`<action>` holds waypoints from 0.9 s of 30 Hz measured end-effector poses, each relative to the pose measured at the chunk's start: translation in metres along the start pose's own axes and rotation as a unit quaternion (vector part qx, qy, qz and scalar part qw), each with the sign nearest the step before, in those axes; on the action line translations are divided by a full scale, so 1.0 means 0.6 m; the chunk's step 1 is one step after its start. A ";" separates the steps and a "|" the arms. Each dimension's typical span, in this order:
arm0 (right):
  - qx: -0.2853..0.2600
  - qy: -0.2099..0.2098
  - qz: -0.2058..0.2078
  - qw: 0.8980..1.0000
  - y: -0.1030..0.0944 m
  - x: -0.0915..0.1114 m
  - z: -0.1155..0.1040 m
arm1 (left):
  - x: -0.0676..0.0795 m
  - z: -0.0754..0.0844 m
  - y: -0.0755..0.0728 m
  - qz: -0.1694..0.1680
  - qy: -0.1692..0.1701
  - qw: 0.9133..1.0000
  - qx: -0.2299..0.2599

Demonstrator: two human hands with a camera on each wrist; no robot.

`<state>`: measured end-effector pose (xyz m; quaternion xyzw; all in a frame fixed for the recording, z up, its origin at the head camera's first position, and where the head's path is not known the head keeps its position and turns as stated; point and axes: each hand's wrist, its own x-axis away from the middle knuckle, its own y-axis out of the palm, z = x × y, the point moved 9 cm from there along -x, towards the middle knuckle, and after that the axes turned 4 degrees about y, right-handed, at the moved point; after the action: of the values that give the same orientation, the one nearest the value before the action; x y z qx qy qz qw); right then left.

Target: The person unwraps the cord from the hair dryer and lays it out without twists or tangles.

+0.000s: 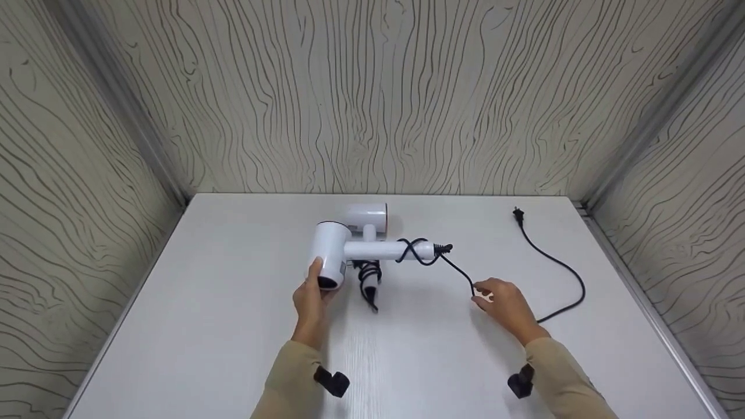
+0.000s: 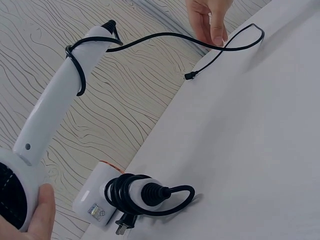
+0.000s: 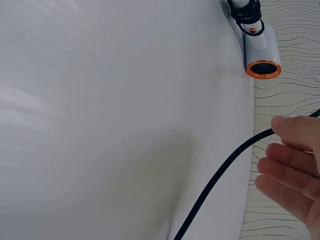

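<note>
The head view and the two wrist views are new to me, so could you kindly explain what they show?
There is no machine at work, only a person's bare hands. The head view looks forward and down from the person's head; the other two look from each wrist at that hand's work. The left hand grips a white hair dryer by its barrel. The right hand pinches its black cord, partly looped around the handle. On the white table lie the cord's plug and a second hair dryer, its own cord coiled round its handle.

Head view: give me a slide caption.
Left hand holds a white hair dryer, right hand pinches its black power cord, second hair dryer partly hidden behind.
</note>
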<state>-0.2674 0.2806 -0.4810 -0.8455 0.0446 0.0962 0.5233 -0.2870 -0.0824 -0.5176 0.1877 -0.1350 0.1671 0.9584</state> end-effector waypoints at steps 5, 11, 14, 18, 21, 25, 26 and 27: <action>-0.067 0.003 0.017 0.998 -0.011 -0.005 -0.011 | 0.001 0.000 -0.001 0.005 0.008 1.000 -0.005; -0.100 -0.002 0.022 0.995 -0.020 -0.012 -0.028 | 0.004 -0.001 0.000 0.003 0.003 1.000 -0.006; -0.102 -0.009 0.030 0.994 -0.026 -0.016 -0.034 | 0.005 0.000 0.002 -0.002 0.001 1.000 -0.006; -0.102 -0.016 0.037 0.994 -0.033 -0.023 -0.044 | 0.005 -0.001 0.004 -0.007 -0.001 1.000 -0.013; -0.097 -0.021 0.041 0.994 -0.037 -0.027 -0.051 | 0.004 -0.001 0.003 0.000 -0.003 1.000 -0.015; -0.091 -0.031 0.049 0.994 -0.044 -0.032 -0.061 | 0.003 -0.001 0.003 0.008 -0.002 1.000 -0.014; -0.091 -0.034 0.051 0.994 -0.045 -0.034 -0.064 | 0.003 -0.001 0.003 0.009 -0.001 1.000 -0.012; -0.091 -0.038 0.054 0.994 -0.046 -0.035 -0.066 | 0.002 -0.001 0.002 0.010 0.000 1.000 -0.010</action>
<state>-0.2784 0.2569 -0.4349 -0.8818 0.0615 0.1598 0.4395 -0.2862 -0.0804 -0.5174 0.1767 -0.1388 0.1750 0.9586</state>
